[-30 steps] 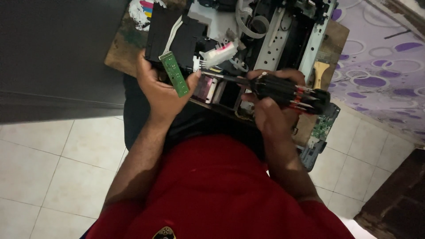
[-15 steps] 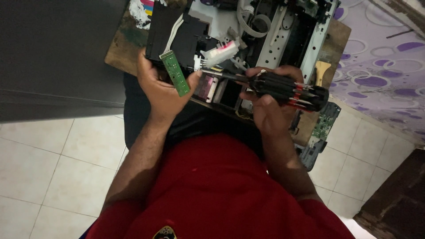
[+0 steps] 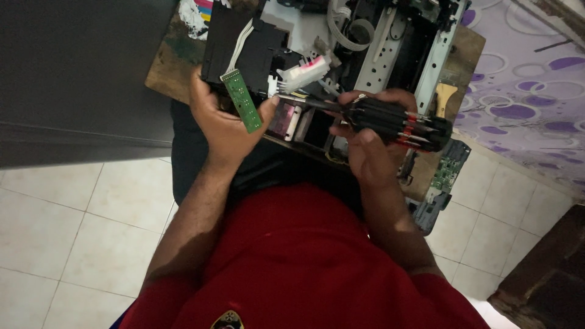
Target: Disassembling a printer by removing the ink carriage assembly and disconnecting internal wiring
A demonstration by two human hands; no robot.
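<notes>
Worn wooden board [image 3: 167, 64] bearing an opened printer chassis [image 3: 390, 49]; green circuit board [image 3: 450, 170] at its right edge

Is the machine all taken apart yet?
Partly. The opened machine has its cover off, insides showing, and a loose circuit board lies beside it. The left hand holds a small green board; the right hand grips a screwdriver. Many parts remain inside.

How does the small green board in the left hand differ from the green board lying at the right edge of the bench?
The narrow green board is a slim plain strip, while the edge board is broader and sits in a grey frame. The narrow one is gripped in the left hand; the edge board lies loose, overhanging the wooden bench, with no hand on it. Both are green circuit boards.
</notes>
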